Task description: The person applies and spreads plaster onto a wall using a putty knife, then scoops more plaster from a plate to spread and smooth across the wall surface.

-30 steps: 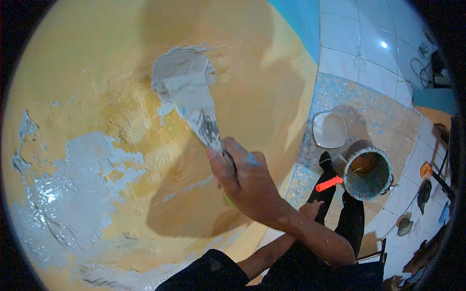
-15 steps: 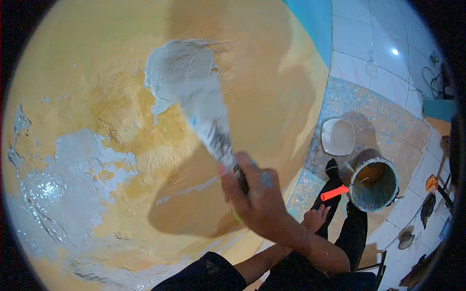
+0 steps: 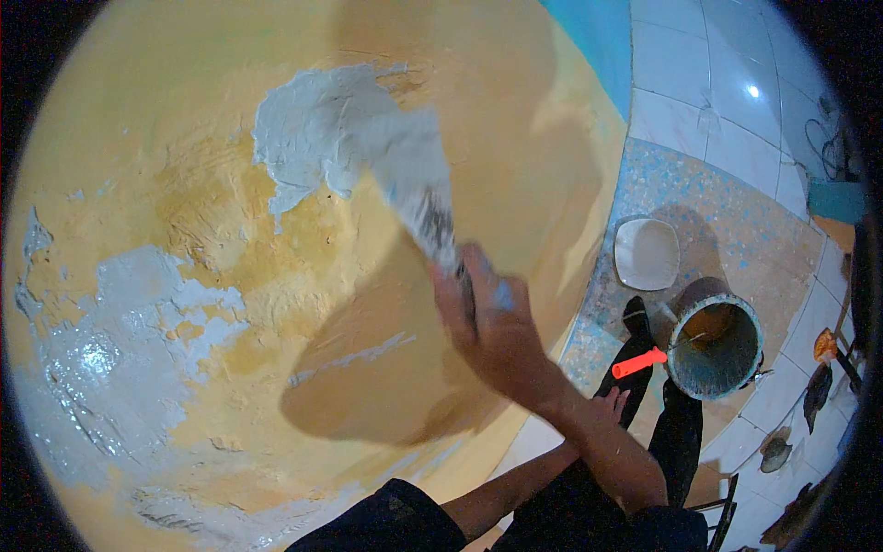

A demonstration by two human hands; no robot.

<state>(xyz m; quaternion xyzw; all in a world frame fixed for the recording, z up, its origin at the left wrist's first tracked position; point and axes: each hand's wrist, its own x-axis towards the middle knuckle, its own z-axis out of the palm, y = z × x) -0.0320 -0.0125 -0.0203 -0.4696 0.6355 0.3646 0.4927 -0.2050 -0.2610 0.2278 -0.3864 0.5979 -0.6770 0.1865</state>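
Dark sleeves (image 3: 391, 520) along the bottom edge, bare forearms coming out of them and crossing lower centre; right forearm on top. Right hand (image 3: 492, 317) near mid-frame, fingers and thumb pinched round the handle of a putty knife (image 3: 430, 213). Knife runs up and left from the fist, so the blade lies ahead of the hand, upper left of the knuckles; handle mostly hidden in the grip. Bluish smear on the back of the hand. Blade coated in grey putty, a bit blurred, wide end against the right end of a grey putty patch (image 3: 303, 129) at upper centre-left. Left hand (image 3: 616, 402) lower right of the right hand, partly behind the right forearm, fingers on a dark trouser leg (image 3: 635, 354); too covered, cannot tell if spread or pressed together. Well apart from the knife.

Yellow wall (image 3: 212, 83) fills left and centre, with a shadow below the right hand. Bigger pale patch (image 3: 138, 359) at lower left, shiny, ragged edge; thin pale streak (image 3: 354, 357) left of the right wrist.

Right side: orange handle (image 3: 639, 362) at the bucket's left rim, just above the left hand. Bucket (image 3: 713, 363) crusted round the rim, brownish inside. White dish (image 3: 647, 255) just up-left of it. Both on a paint-speckled board (image 3: 658, 175). White tiles (image 3: 667, 55) beyond, upper right; blue strip (image 3: 593, 46) along the wall's top right edge.
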